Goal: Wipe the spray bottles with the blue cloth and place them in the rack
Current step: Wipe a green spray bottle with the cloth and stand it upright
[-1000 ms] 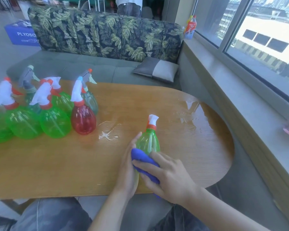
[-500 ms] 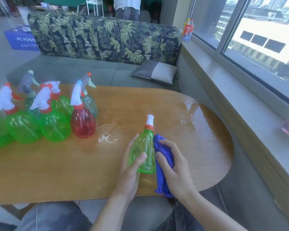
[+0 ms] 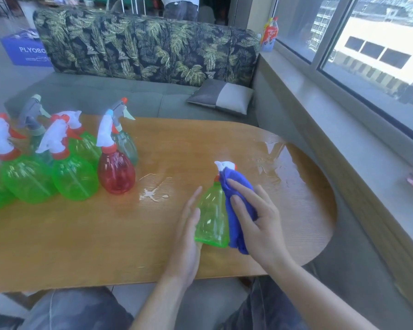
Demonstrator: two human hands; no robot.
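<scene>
Since the earlier frames the blue cloth (image 3: 236, 206) has climbed from the lower body of the small green spray bottle (image 3: 212, 217) to its right flank and neck, and now bunches up over the collar just below the white trigger head (image 3: 224, 165); half a second ago it hung lower along the bottle's right side, and a second ago it covered the near bottom. Judging by that, the wiping of this bottle is well along, with body and shoulder covered and the head the likely last part before racking. Nearest the camera, the left hand (image 3: 188, 236) steadies the bottle from its left side, the fingers nearly straight and laid along the plastic, the thumb at the near base; it looks more like a cradle than a clench. The right hand (image 3: 258, 222) presses the cloth onto the bottle's right side, fingers spread and lightly bent over the fabric, gripping cloth against bottle. The bottle is held tilted just over the near edge of the wooden bench (image 3: 81, 246), whether resting on it I cannot tell. Farther out a small water puddle (image 3: 153, 194) lies on the wood, and a wider wet patch (image 3: 272, 158) shines toward the far right end. Left of these stand the waiting bottles: a red bottle (image 3: 116, 172) and a cluster of green ones (image 3: 74, 179), untouched. No rack is in view, so its place cannot be judged.
</scene>
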